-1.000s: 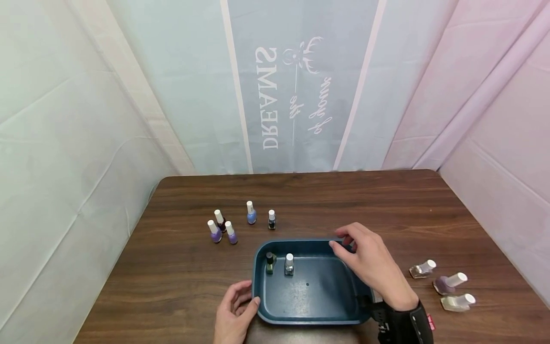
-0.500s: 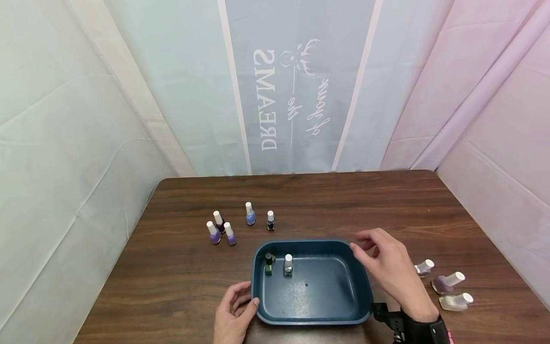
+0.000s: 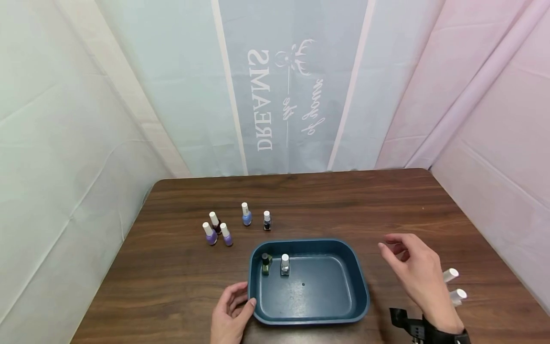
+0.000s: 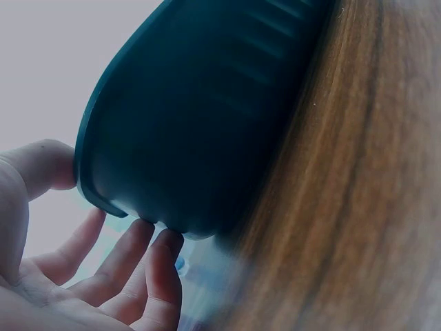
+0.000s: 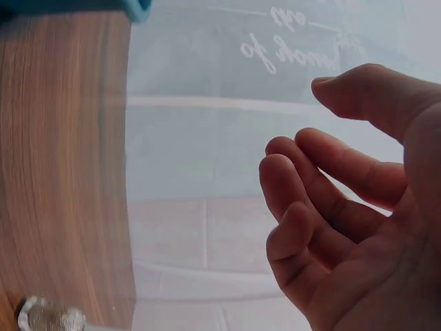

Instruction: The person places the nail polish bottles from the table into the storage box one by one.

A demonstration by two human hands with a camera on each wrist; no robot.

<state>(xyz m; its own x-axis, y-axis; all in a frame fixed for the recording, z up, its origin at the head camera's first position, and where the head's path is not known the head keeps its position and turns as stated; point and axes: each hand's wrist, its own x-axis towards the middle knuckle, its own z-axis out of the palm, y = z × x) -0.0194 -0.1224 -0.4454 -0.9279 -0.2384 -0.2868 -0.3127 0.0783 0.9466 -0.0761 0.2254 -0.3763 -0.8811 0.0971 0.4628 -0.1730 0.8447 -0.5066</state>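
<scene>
My left hand (image 3: 232, 313) grips the left end of a dark teal tray (image 3: 309, 321). In the left wrist view its thumb presses the tray's rim while the fingertips lie against the outer wall (image 4: 172, 124). Inside the tray stand a green nail polish bottle with a black cap (image 3: 265, 266) and a clear one with a white cap (image 3: 285, 266). Right of the tray, my right hand (image 3: 418, 274) hovers over the table, holding nothing, fingers loosely bent. Behind it show the white caps of two nail polish bottles (image 3: 450, 275); the hand and wrist hide the rest there.
Back left on the wooden table (image 3: 335, 200) stand two purple nail polish bottles (image 3: 210, 237) beside a dark one (image 3: 217, 226). A blue bottle (image 3: 247, 218) and a black one (image 3: 267, 223) are behind the tray. Fabric curtains (image 3: 301, 95) surround the table's back and sides.
My right hand has moved right, from over the tray's far right corner to beside the bottles on the right, covering more of them. The left hand stays at the tray.
</scene>
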